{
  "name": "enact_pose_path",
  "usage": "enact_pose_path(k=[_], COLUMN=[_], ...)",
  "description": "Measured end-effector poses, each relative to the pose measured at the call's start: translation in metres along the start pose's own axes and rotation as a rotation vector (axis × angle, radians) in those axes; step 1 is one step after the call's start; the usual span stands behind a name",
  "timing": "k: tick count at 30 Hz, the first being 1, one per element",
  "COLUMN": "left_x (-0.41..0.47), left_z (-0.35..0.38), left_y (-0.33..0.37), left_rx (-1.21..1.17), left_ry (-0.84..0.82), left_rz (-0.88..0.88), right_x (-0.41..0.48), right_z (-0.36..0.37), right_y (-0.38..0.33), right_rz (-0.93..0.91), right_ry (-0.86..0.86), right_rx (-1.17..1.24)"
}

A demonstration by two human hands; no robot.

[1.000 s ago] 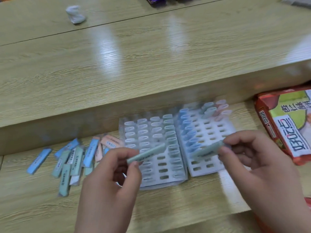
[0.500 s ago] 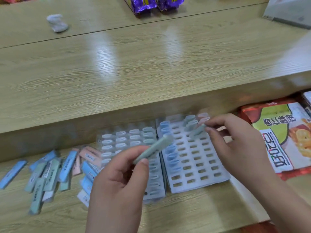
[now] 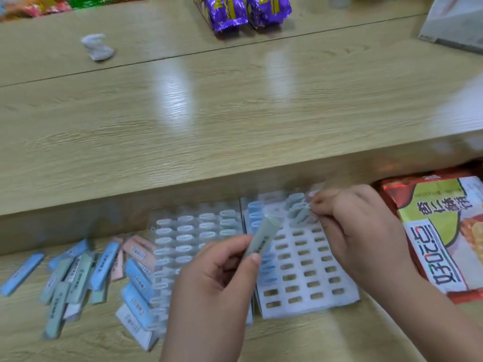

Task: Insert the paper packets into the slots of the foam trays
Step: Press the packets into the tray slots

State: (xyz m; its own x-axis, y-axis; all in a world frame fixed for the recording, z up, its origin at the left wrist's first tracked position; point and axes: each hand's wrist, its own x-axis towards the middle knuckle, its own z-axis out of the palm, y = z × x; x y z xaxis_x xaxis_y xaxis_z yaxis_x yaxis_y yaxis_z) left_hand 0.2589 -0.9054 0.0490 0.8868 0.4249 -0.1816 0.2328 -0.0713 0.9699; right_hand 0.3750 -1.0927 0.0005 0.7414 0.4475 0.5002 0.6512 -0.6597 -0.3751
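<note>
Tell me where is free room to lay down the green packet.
Free: the raised desktop, between the crumpled tissue, the purple snack bags and its near edge; the lower shelf strip in front of the white foam tray. Crowded: loose packets beside the left tray, the orange snack bag at right, the right hand pinching a packet in the tray's far rows.

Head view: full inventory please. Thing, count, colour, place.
left tray: 1, pale, lower shelf, mostly filled
right tray: 1, white, beside it, mostly empty
tilted packet: 1, green, right tray's far end
held packet: 1, green, over the trays
loose packets: many, blue, green, pink, white, left of trays
snack bag: 1, red-green, right of trays
purple bags: 2, purple, upper shelf
wrapper: 1, white, upper shelf, left
box: 1, grey, top right corner
left hand: 1, pinches held packet
right hand: 1, pinches tilted packet
</note>
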Motion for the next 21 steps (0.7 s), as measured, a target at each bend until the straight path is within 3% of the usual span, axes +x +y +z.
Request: enact_pose_path(k=[6,11,13,18,21], left_x=[-0.003,-0.004,-0.004,-0.006,-0.004], left_z=[0.003,0.012,0.016,0.012,-0.002], left_y=[-0.005,-0.002,-0.001,-0.008,-0.010], left_rx=[0.032,0.159,0.193,0.360,0.539], left_ry=[-0.030,-0.086,-0.108,-0.063,-0.059], left_rz=[0.006,0.102,0.130,0.193,0.274], right_x=[0.006,0.001,-0.004,-0.003,-0.002], right_z=[-0.005,-0.041,-0.044,-0.038,-0.028], right_y=[-0.012,-0.036,-0.044,-0.029,-0.016], right_rz=[0.026,0.069,0.071,0.186,0.242], right_ry=[-0.130,-0.120,-0.103,0.029,-0.012], right_rx=[-0.046,0.442,0.533,0.448,0.360])
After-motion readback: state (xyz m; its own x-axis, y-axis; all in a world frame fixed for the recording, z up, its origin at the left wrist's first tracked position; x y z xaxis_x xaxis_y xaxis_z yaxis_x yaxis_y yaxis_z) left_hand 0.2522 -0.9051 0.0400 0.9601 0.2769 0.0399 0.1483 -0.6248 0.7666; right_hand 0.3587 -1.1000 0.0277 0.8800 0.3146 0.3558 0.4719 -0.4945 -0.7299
